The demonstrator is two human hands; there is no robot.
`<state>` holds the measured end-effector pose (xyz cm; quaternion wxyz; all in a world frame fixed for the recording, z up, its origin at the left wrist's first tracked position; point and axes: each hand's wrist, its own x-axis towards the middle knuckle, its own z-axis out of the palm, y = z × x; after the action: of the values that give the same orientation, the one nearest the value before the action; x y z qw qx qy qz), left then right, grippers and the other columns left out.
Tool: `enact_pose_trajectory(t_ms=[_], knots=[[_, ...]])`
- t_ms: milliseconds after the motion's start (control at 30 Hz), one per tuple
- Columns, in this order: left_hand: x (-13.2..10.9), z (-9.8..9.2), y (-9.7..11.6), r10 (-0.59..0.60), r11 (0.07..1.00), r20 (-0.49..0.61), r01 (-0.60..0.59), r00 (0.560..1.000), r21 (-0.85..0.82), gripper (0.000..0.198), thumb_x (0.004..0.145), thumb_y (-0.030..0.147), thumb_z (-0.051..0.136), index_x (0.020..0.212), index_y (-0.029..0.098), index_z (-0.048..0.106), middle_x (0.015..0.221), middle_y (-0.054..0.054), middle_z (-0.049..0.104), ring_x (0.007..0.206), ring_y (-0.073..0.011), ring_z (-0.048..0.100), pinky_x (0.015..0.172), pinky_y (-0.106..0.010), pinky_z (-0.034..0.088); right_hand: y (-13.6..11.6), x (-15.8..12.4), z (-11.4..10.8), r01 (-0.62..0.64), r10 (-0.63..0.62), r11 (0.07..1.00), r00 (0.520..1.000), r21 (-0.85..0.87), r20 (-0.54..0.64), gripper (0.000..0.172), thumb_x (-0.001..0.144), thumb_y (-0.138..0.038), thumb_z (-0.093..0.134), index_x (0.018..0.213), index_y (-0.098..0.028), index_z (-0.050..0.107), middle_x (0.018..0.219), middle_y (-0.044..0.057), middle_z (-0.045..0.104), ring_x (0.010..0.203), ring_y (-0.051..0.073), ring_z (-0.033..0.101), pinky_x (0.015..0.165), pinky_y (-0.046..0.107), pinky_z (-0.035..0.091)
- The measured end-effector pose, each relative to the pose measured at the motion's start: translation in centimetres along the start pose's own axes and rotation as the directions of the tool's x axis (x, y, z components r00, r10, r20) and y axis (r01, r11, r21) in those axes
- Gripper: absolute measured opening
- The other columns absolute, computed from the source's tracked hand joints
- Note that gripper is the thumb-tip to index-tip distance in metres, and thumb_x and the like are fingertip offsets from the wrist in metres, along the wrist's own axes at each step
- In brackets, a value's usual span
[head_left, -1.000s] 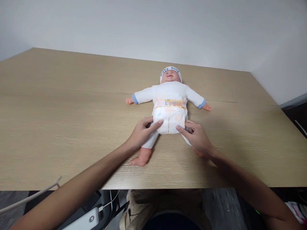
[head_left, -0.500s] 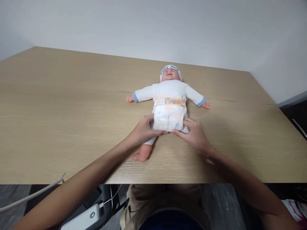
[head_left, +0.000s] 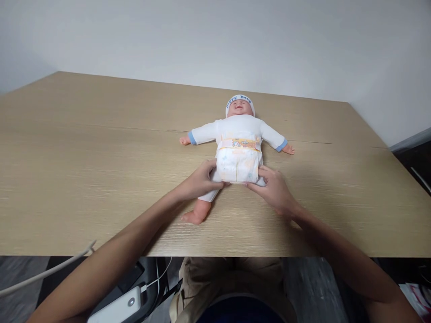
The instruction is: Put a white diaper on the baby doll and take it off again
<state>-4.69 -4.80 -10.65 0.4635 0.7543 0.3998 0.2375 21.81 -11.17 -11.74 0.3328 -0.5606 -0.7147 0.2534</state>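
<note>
A baby doll [head_left: 238,126] in a white long-sleeved suit and a lettered white cap lies on its back, arms spread, head away from me. Round its middle is a white diaper [head_left: 237,166] with a printed orange waistband. My left hand [head_left: 204,179] grips the diaper's lower left edge, thumb along the bottom, fingers partly hidden at the side. On the opposite lower edge, my right hand [head_left: 272,186] pinches the diaper between thumb and fingers. One bare doll foot [head_left: 195,213] shows below my left hand; the other leg is hidden behind my right hand.
The wooden table [head_left: 101,179] reaches back to a pale wall [head_left: 215,40]. At the lower left, a white cable [head_left: 47,273] crosses near the table's front edge. Below the edge lies a white device [head_left: 116,307] with a cord. A dark object [head_left: 415,157] stands at the right.
My left thumb has drawn slightly left along the diaper's bottom edge, and my right thumb slightly right. The view has shifted a little. Both hands stay on the diaper.
</note>
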Motion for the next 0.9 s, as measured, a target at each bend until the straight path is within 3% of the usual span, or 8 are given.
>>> enact_pose_trajectory(t_ms=[100,267,467,633,767,900], knots=[[0.1,-0.9,-0.3,0.008,0.989,0.092,0.005,0.996,-0.145,0.045,0.087,0.043,0.084,0.125,0.018,0.079,0.128,-0.011,0.081,0.128,-0.0342,0.072,0.114,-0.052,0.056,0.0,-0.2,-0.2,-0.021,0.02,0.999,1.0,0.043,0.014,0.011,0.094,-0.032,0.085,0.097,-0.022,0.082,0.093,0.001,0.074,0.083,0.02,0.065,0.076,0.032,0.045],[0.1,-1.4,-0.9,-0.027,0.96,0.147,0.067,0.989,-0.272,0.045,0.093,0.047,0.083,0.128,0.019,0.08,0.126,-0.011,0.083,0.123,-0.0317,0.074,0.112,-0.047,0.058,-0.3,-0.5,-0.6,-0.06,0.058,0.993,0.998,0.104,0.024,0.02,0.095,-0.041,0.082,0.095,-0.021,0.078,0.088,-0.001,0.068,0.076,0.017,0.054,0.07,0.031,0.039],[-0.1,-1.0,-0.9,-0.071,0.937,0.117,0.107,0.991,-0.332,0.057,0.092,0.052,0.086,0.139,0.022,0.077,0.135,-0.011,0.082,0.129,-0.0335,0.073,0.114,-0.047,0.057,-0.6,-0.6,-0.9,-0.108,0.103,0.988,0.994,0.114,0.043,0.027,0.095,-0.048,0.078,0.088,-0.022,0.071,0.083,-0.001,0.066,0.075,0.017,0.053,0.069,0.032,0.038],[-0.7,-0.2,-0.2,-0.079,0.879,0.057,0.097,0.995,-0.467,0.057,0.094,0.057,0.081,0.138,0.021,0.076,0.141,-0.012,0.079,0.13,-0.033,0.073,0.118,-0.049,0.055,-1.1,-0.5,-0.9,-0.052,0.051,0.998,0.998,0.047,0.035,0.025,0.098,-0.048,0.072,0.106,-0.024,0.074,0.101,0.003,0.073,0.089,0.023,0.064,0.08,0.036,0.045],[-1.4,0.0,0.8,-0.138,0.915,-0.038,0.113,0.99,-0.388,0.051,0.096,0.06,0.077,0.127,0.02,0.078,0.132,-0.012,0.08,0.127,-0.0338,0.071,0.115,-0.049,0.055,-0.7,-1.1,-0.6,-0.057,0.055,0.998,0.997,0.024,0.046,0.029,0.1,-0.051,0.07,0.112,-0.025,0.072,0.114,0.007,0.073,0.1,0.027,0.067,0.091,0.042,0.051],[-2.1,-0.6,1.7,-0.107,0.986,-0.158,0.084,0.982,-0.145,0.045,0.097,0.062,0.072,0.116,0.022,0.078,0.132,-0.011,0.077,0.123,-0.0318,0.068,0.111,-0.047,0.055,0.4,-2.6,-1.1,-0.056,0.057,0.997,0.998,0.049,-0.017,0.045,0.1,-0.053,0.072,0.138,-0.028,0.07,0.14,0.011,0.065,0.117,0.03,0.063,0.1,0.046,0.055]])
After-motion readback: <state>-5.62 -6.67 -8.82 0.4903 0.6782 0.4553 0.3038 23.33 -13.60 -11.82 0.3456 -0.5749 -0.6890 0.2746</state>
